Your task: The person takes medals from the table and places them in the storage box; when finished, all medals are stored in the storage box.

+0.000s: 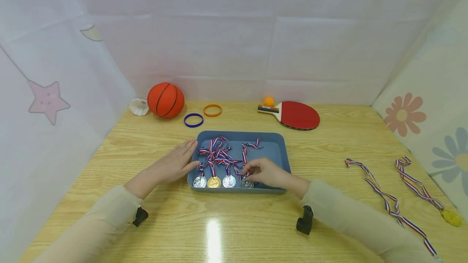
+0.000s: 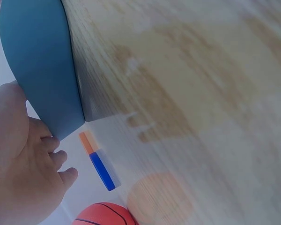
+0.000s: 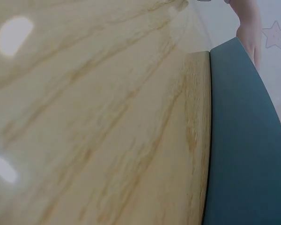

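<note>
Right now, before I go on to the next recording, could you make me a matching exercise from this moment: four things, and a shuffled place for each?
Things:
1. Right grip
2. Left grip
3. Gold medal in the tray
4. Basketball

Places:
A. Between two silver medals
B. Beside the white shuttlecock
C. At the rightmost medal in the tray
D. At the tray's left side

Right pairs: 1-C, 2-D, 3-A, 4-B.
</note>
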Action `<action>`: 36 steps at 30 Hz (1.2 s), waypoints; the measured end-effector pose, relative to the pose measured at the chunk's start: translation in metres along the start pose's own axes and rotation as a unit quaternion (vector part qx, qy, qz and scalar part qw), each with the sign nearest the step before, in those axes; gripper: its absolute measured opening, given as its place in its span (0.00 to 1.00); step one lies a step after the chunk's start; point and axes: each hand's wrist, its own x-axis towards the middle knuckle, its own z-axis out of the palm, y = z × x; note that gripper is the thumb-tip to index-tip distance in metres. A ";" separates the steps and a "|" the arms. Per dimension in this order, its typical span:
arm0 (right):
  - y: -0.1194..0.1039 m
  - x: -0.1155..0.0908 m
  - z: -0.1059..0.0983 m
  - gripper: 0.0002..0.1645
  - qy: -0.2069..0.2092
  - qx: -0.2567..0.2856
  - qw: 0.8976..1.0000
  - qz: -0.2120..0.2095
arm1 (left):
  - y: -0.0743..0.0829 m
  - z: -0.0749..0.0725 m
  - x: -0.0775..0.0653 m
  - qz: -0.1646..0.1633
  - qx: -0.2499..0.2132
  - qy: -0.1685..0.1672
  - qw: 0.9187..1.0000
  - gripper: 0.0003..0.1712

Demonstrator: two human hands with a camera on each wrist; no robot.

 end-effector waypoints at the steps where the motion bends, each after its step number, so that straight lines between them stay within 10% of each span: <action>1: 0.000 0.001 0.001 0.09 0.001 -0.010 1.000 -0.003 | 0.000 0.000 0.000 0.000 0.000 0.001 1.000 0.37; 21: -0.004 0.010 0.008 0.06 0.005 -0.140 0.990 -0.023 | 0.000 0.000 0.001 -0.006 0.001 -0.012 1.000 0.38; 36: -0.006 0.011 0.004 0.07 -0.015 -0.120 0.992 -0.026 | -0.002 0.002 0.002 -0.011 0.011 -0.016 1.000 0.39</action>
